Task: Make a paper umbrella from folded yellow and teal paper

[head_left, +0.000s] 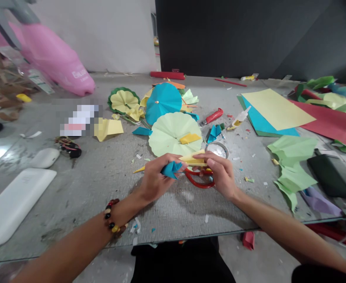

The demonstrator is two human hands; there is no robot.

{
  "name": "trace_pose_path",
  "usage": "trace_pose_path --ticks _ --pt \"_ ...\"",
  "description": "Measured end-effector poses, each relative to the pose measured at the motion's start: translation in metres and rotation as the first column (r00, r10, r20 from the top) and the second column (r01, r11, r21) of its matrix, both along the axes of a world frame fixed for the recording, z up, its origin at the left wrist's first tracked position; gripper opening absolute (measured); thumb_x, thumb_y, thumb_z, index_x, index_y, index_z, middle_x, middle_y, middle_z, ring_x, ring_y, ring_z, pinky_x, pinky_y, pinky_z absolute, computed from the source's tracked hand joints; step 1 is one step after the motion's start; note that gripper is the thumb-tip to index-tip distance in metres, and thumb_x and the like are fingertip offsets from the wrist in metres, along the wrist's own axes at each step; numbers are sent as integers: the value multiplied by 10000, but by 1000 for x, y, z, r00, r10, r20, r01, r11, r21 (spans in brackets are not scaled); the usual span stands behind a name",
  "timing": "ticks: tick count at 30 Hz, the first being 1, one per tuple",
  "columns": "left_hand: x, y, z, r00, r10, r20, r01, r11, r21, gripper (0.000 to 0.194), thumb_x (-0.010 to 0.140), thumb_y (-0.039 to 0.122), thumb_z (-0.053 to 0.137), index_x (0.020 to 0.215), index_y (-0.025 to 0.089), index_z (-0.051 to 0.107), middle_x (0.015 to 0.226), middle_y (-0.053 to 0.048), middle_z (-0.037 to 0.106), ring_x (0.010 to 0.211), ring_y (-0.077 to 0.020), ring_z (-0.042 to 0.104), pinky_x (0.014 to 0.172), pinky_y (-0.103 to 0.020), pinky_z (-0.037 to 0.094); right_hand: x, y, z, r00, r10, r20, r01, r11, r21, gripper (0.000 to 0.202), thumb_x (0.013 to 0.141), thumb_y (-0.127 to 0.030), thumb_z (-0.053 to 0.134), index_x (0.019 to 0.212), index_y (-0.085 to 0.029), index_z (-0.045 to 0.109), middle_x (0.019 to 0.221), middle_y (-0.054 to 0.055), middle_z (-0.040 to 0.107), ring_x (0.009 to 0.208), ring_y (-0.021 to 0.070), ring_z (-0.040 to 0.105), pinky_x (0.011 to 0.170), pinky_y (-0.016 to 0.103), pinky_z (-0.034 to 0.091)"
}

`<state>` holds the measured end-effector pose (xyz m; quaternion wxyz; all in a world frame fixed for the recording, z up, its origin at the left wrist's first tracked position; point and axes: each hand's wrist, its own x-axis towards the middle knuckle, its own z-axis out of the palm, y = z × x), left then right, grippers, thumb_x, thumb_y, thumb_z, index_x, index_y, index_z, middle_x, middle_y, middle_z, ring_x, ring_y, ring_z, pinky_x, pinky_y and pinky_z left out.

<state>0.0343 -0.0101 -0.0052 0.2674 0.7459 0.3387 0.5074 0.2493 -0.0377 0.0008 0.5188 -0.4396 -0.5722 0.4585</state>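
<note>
My left hand (158,177) is closed around a small folded blue paper piece (172,169). Its fingertips also meet a folded strip of yellow paper (194,158). On the other side, my right hand (223,173) pinches that yellow paper between thumb and fingers. Red-handled scissors (200,184) lie on the table under both hands, partly hidden by them. Just beyond the hands rests a round pleated pale green paper (173,131) with a small yellow folded piece (189,138) on top. A roll of clear tape (218,149) sits near my right fingers.
Behind lie a blue paper cone (163,100), a red utility knife (214,117) and a glue bottle (240,119). Coloured sheets (275,108) and crumpled green paper (293,165) are at the right. A white power bank (16,204) and a pink spray bottle (52,55) stand left.
</note>
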Motion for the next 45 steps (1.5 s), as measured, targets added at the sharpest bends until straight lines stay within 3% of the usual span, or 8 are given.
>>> trace_pose_path --ticks 6,11,15,21,28,33,38,45 --pt "1 -1 5 996 89 6 -89 996 -1 54 902 229 740 916 207 694 862 5 785 698 -90 695 649 -183 531 -6 -2 -1 996 9 86 -16 997 76 263 867 -393 782 1104 -281 787 1068 61 758 917 196 712 744 310 581" --pt "0 0 3 996 84 -15 -84 996 -3 81 908 264 745 920 202 695 825 14 771 652 -78 656 627 -172 518 -9 -1 -5 992 -85 98 82 996 34 310 878 -398 771 1161 -275 744 774 -6 700 643 130 646 572 263 505" --pt "1 0 4 996 86 -28 -86 996 -8 88 921 284 732 914 202 703 822 7 774 643 -82 653 630 -181 529 -9 0 -5 990 -99 102 91 992 86 414 889 -401 759 1270 -269 664 689 -34 644 599 132 608 553 273 480" --pt "0 1 4 998 25 -49 -25 1000 13 63 926 253 733 968 218 763 876 -19 798 756 -113 727 711 -201 567 -10 -2 -5 980 -154 130 137 982 128 282 903 -380 745 1165 -282 709 718 -27 642 592 121 586 538 273 459" --pt "-5 6 -7 988 -146 -48 149 988 47 323 900 218 767 1219 266 750 1031 -50 801 858 -134 748 785 -239 599 -11 -1 -3 980 -173 95 161 979 122 218 895 -373 752 1078 -269 697 695 -33 637 574 110 562 515 261 441" --pt "-7 7 -11 982 -158 -107 160 987 10 367 918 218 741 1283 262 718 1037 -52 802 884 -153 758 809 -256 608 -11 1 0 977 -188 98 175 976 127 253 882 -379 763 1086 -258 676 689 -28 651 581 121 581 512 267 444" --pt "-9 6 -7 971 -148 -189 167 982 89 354 943 204 698 1296 240 705 1015 -64 809 871 -161 771 783 -252 614 -12 0 1 972 -219 90 206 969 133 266 861 -396 777 1058 -250 674 659 -40 650 554 117 590 506 260 471" --pt "-8 7 -7 972 -104 -210 135 981 141 277 942 220 701 1217 212 733 1068 -79 811 911 -191 796 808 -261 631 -13 -4 -3 978 -199 60 189 972 141 331 845 -323 804 1131 -255 652 770 -9 716 715 160 712 613 292 575"
